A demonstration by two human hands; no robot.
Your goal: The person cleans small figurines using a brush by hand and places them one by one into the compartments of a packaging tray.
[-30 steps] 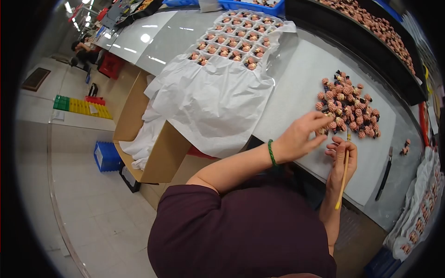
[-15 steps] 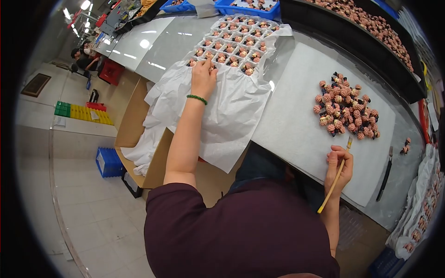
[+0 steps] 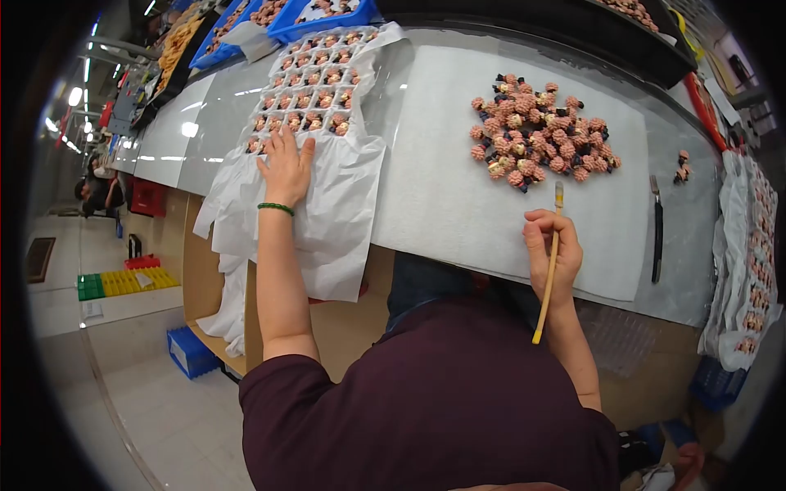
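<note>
My left hand (image 3: 286, 168) has its fingers spread over the near edge of a white divided tray (image 3: 304, 109), where white tissue paper (image 3: 340, 204) hangs over the front. Small pinkish figurines with dark parts sit in the tray's compartments. Between the thumb and fingers of my right hand (image 3: 558, 254) is a slim yellow-handled brush (image 3: 546, 299), its tip pointing away from me. Just beyond that tip lies a heap of the same pink figurines (image 3: 540, 135) on a white foam sheet (image 3: 442, 180).
A black-handled tool (image 3: 657, 233) and a loose figurine (image 3: 682, 166) lie right of the sheet. Blue bins (image 3: 323, 26) and a long black bin (image 3: 524, 20) line the back. More wrapped figurines (image 3: 757, 270) stand far right. An open cardboard box (image 3: 205, 278) is below left.
My left hand has opened from a closed grip at the tray, its fingers now spread. The view has turned to the right. The brush stays in my right hand.
</note>
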